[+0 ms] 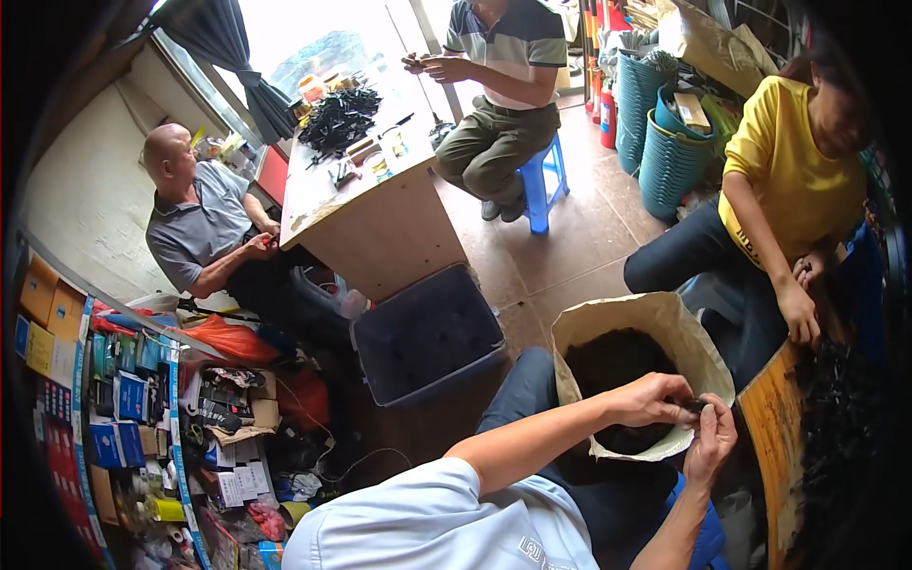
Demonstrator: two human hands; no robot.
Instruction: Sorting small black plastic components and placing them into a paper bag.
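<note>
My left hand (655, 399) and my right hand (711, 442) meet above the near right side of an open tan sack (708, 356). Between their fingertips they pinch a small dark piece (696, 406); its kind is too small to make out. Inside the sack lies a heap of dark material (617, 366), partly hidden by my left hand and forearm. To the right of my hands, a wooden tabletop (771, 446) bears a pile of small black parts (845, 418).
A person in yellow (798, 142) sits at the right, one hand by the wooden top. A dark plastic tub (427, 332) stands on the floor, left of the sack. Two people sit at a white table (313, 195) with black parts. Stacked teal baskets (670, 171) and crowded shelves (123, 399) flank the room.
</note>
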